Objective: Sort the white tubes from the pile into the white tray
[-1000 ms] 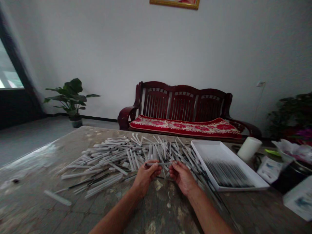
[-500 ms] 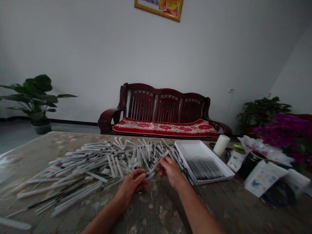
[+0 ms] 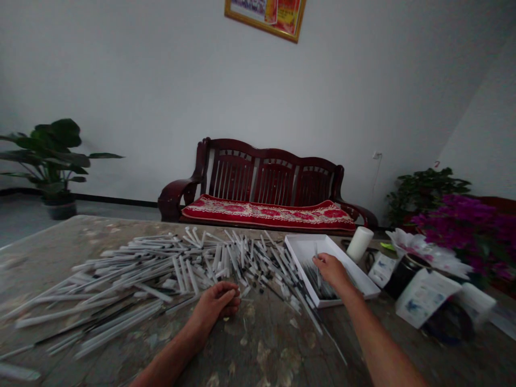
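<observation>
A big pile of white tubes (image 3: pixel 161 263) with thin dark sticks among them lies spread over the worn table (image 3: pixel 262 349). My left hand (image 3: pixel 217 302) rests on the table at the pile's near edge, its fingers curled shut; I cannot make out what they hold, if anything. My right hand (image 3: pixel 328 267) hovers over the white tray (image 3: pixel 298 244) to the right of the pile. It pinches a thin dark stick (image 3: pixel 315 249) that points away from me. More dark sticks (image 3: pixel 322 286) lie in a row inside the tray.
Right of the tray stand a white cylinder (image 3: pixel 358 243), a black jar (image 3: pixel 405 271), small printed boxes (image 3: pixel 423 295) and purple flowers (image 3: pixel 471 226). Beyond the table are a dark wooden bench with a red cushion (image 3: pixel 266 193) and a potted plant (image 3: pixel 52 156).
My right hand has left the pile and moved right to the tray with a thin stick. The left hand has stayed at the pile's edge. The view has swung slightly right.
</observation>
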The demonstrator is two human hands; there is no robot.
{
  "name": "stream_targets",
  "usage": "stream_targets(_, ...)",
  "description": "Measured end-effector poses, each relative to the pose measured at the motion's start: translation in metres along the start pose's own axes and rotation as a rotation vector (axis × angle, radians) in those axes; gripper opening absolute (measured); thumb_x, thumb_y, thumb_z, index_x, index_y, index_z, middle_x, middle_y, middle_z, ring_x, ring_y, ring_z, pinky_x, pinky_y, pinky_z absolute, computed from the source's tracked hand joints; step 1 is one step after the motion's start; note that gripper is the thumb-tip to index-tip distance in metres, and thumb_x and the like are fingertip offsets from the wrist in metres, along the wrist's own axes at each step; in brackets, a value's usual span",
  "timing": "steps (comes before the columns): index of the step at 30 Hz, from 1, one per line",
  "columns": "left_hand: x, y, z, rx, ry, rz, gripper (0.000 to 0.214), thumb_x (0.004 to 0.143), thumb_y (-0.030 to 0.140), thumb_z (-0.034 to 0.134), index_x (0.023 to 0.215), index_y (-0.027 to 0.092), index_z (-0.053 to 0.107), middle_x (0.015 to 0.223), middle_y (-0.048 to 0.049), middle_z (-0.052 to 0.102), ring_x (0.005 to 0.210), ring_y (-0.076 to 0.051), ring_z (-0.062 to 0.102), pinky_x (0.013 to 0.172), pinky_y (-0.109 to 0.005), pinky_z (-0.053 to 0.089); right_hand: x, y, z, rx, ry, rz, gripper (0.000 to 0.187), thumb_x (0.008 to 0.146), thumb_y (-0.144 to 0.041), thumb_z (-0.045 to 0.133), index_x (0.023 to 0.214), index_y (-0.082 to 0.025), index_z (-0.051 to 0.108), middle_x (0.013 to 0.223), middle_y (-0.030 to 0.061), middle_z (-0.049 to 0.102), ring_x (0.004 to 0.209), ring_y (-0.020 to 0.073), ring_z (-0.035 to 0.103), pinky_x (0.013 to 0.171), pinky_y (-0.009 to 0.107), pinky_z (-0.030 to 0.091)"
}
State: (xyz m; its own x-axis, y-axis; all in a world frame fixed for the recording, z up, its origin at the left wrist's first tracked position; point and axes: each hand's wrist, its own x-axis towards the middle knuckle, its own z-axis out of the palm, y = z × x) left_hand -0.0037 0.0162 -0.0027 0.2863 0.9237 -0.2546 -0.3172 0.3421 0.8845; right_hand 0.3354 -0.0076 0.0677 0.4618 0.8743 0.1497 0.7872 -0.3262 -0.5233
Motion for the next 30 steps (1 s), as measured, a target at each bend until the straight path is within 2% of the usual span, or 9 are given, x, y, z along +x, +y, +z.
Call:
stream_targets(2,0.003,-0.002,-0.003,-0.009,0.028,0.026,0.036,0.054,0.03,0.083,0.08,0.014,0.064,0.074,-0.0035,0.069,0.059,-0.013,0.064,0.053,-0.024,0.053,0.005,0.007,0.0,-0.133,-0.014,-0.011,0.02,0.077,-0.034,0.056,0.076,-0.018,0.068,0.083,0.0103,0.071,0.084,0.0222,0.064,0.066,0.026,0.04)
stream_targets(5,0.008,-0.004,-0.009,-0.013,0.054,0.069,0.037,0.052,0.031,0.083,0.079,0.015,0.063,0.073,-0.0025,0.069,0.056,-0.013,0.063,0.049,-0.023,0.051,0.006,0.013,0.005,-0.273,-0.054,-0.021,0.02,0.075,-0.033,0.06,0.083,-0.017,0.07,0.09,0.0127,0.072,0.09,0.0245,0.064,0.069,0.028,0.039)
stream_targets(10,0.015,-0.003,-0.013,-0.006,0.086,0.108,0.038,0.05,0.032,0.081,0.078,0.015,0.062,0.073,-0.0018,0.068,0.055,-0.013,0.063,0.048,-0.023,0.05,0.0,0.014,0.009,-0.399,-0.117,-0.051,0.023,0.075,-0.037,0.062,0.088,-0.02,0.071,0.095,0.0087,0.073,0.093,0.0224,0.065,0.07,0.026,0.038)
stream_targets(13,0.014,-0.002,-0.011,0.002,0.102,0.109,0.036,0.051,0.031,0.079,0.077,0.015,0.061,0.071,-0.0011,0.067,0.053,-0.013,0.062,0.047,-0.023,0.048,-0.006,0.003,0.007,-0.446,-0.106,-0.07,0.022,0.078,-0.034,0.058,0.09,-0.02,0.07,0.094,0.01,0.072,0.091,0.0227,0.065,0.069,0.026,0.038)
stream_targets(16,0.011,0.0,-0.009,0.038,0.123,0.142,0.029,0.056,0.031,0.073,0.077,0.016,0.061,0.07,-0.0002,0.066,0.049,-0.012,0.059,0.043,-0.021,0.044,-0.011,-0.022,0.012,-0.392,-0.063,-0.163,0.025,0.083,-0.03,0.05,0.097,-0.022,0.069,0.095,0.0082,0.072,0.09,0.0204,0.065,0.069,0.025,0.039)
stream_targets(20,0.01,-0.002,-0.01,0.209,0.159,0.25,0.017,0.063,0.027,0.065,0.076,0.017,0.062,0.069,0.0002,0.066,0.049,-0.012,0.058,0.039,-0.019,0.037,-0.021,-0.067,0.04,-0.188,-0.153,-0.275,0.024,0.08,-0.027,0.052,0.096,-0.024,0.07,0.094,0.0024,0.073,0.087,0.0164,0.066,0.07,0.022,0.04)
stream_targets(24,0.011,-0.004,-0.011,0.3,0.177,0.274,0.011,0.067,0.024,0.061,0.076,0.018,0.064,0.059,0.0015,0.063,0.046,-0.012,0.056,0.039,-0.018,0.034,-0.028,-0.111,0.082,-0.189,-0.196,-0.336,0.025,0.08,-0.026,0.053,0.098,-0.025,0.07,0.096,0.001,0.073,0.089,0.0145,0.065,0.071,0.021,0.041)
stream_targets(27,0.012,-0.003,-0.011,0.294,0.215,0.272,0.012,0.067,0.023,0.06,0.077,0.018,0.063,0.062,0.0007,0.065,0.044,-0.011,0.055,0.038,-0.018,0.035,-0.025,-0.136,0.11,-0.23,-0.182,-0.331,0.024,0.082,-0.028,0.052,0.096,-0.023,0.07,0.098,0.0035,0.072,0.092,0.0157,0.065,0.072,0.022,0.041)
stream_targets(30,0.013,0.0,-0.011,0.25,0.242,0.259,0.012,0.068,0.021,0.059,0.079,0.017,0.062,0.064,0.0005,0.065,0.041,-0.01,0.054,0.038,-0.018,0.036,-0.017,-0.154,0.132,-0.277,-0.166,-0.305,0.028,0.085,-0.033,0.048,0.092,-0.019,0.071,0.098,0.0108,0.072,0.092,0.0206,0.066,0.072,0.025,0.043)
